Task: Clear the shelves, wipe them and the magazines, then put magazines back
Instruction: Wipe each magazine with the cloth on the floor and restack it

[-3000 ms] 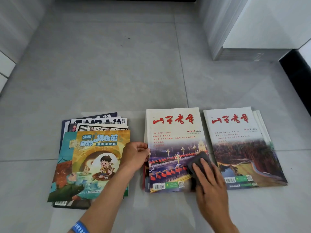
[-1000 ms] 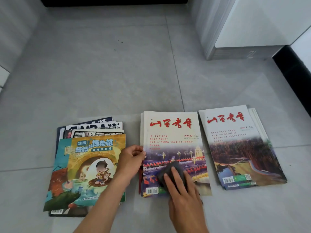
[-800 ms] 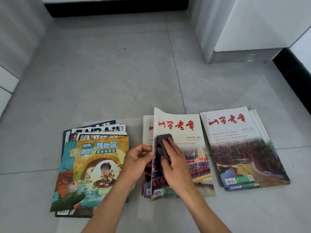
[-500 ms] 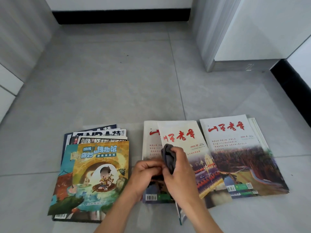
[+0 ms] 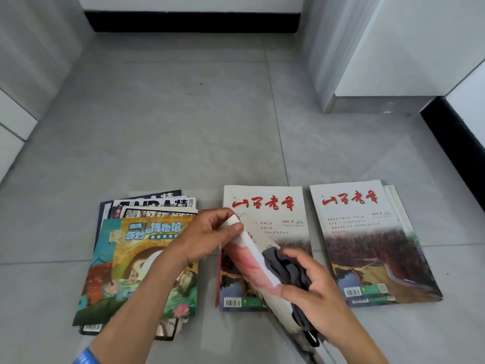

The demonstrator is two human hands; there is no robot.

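I hold the lifted white-spined magazine (image 5: pixel 258 269) tilted on edge above the middle stack of red-titled magazines (image 5: pixel 265 219) on the grey tiled floor (image 5: pixel 183 127), so I can reach its other side. My left hand (image 5: pixel 207 235) pinches its far corner; my right hand (image 5: pixel 312 287) grips its near end, fingers curled round the dark grey cloth (image 5: pixel 286 269). Its long axis slants from far-left to near-right, spine uppermost.

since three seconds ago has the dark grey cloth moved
Yes. The dark grey cloth has gone from flat on the top cover to bunched in the right hand, against the lifted magazine.
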